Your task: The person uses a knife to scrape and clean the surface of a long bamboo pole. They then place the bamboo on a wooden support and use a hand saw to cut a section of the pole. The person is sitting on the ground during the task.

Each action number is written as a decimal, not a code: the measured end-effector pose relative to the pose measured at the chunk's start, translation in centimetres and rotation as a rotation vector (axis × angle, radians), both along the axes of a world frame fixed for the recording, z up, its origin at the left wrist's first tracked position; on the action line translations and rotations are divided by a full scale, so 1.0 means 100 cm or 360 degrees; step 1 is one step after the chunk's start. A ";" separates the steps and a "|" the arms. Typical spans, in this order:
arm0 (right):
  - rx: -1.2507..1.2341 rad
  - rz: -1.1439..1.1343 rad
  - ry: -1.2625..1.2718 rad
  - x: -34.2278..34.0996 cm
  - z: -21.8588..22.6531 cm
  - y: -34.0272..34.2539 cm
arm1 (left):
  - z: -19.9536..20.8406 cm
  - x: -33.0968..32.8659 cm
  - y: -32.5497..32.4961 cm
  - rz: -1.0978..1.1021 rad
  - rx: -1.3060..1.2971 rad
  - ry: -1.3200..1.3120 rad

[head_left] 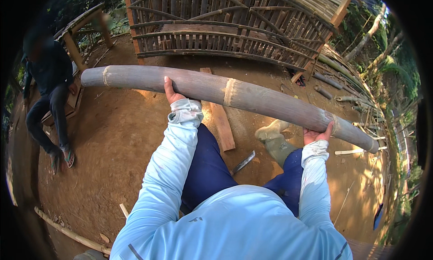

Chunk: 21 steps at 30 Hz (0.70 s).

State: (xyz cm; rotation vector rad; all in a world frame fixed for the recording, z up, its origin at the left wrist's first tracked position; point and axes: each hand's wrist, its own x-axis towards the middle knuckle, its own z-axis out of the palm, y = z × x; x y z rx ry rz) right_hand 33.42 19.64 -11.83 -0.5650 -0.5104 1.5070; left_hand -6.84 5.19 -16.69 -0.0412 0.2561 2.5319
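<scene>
Over brown dirt ground [103, 138], we're gripping a long grey bamboo pole [252, 98], left hand [173, 92] and right hand [317, 134] well spread for balance.

Before me a slatted bamboo structure [225, 32] stands over brown earth [103, 165]; sunlight dapples it on the right, where green foliage [403, 86] rises alongside.

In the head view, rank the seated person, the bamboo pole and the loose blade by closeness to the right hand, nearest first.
1. Bamboo pole: held in the right hand.
2. Loose blade: lower, to its left.
3. Seated person: far left.
</scene>
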 end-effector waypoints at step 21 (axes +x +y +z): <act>-0.0082 0.0107 0.0018 -0.023 0.007 0.047 | 0.017 0.006 -0.019 -0.0073 -0.0386 -0.0052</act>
